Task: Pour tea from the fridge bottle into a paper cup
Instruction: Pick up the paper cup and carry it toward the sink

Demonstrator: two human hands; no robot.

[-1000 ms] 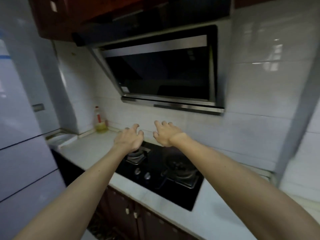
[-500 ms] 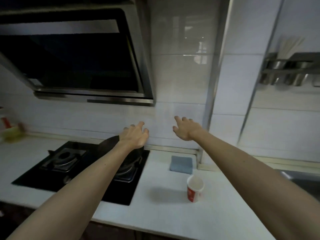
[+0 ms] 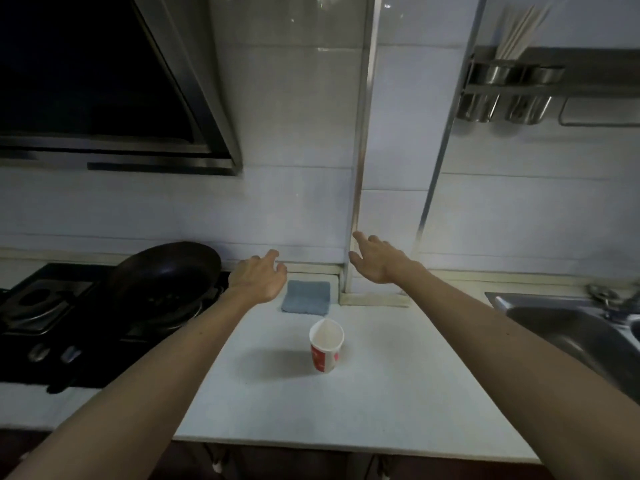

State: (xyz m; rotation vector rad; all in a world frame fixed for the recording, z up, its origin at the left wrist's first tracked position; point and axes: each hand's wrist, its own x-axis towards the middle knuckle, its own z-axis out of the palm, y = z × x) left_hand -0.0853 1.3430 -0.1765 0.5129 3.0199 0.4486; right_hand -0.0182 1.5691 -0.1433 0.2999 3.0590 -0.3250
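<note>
A red and white paper cup (image 3: 326,344) stands upright on the white counter (image 3: 363,410), with nothing showing inside it. My left hand (image 3: 258,276) is stretched out above the counter's back edge, to the left of and beyond the cup, fingers loosely spread, holding nothing. My right hand (image 3: 375,258) reaches forward near the wall corner, to the right of and beyond the cup, fingers relaxed and bare of anything. No bottle and no fridge are in view.
A folded blue cloth (image 3: 305,296) lies against the wall behind the cup. A dark pan (image 3: 162,271) sits on the black gas hob (image 3: 41,323) at left, under the range hood (image 3: 104,98). A steel sink (image 3: 568,327) is at right, with utensil holders (image 3: 505,95) on the wall.
The view has swung right and down from the fridge and hob toward the counter, bringing the cup, cloth and sink closer. Both hands stay outstretched and hold nothing.
</note>
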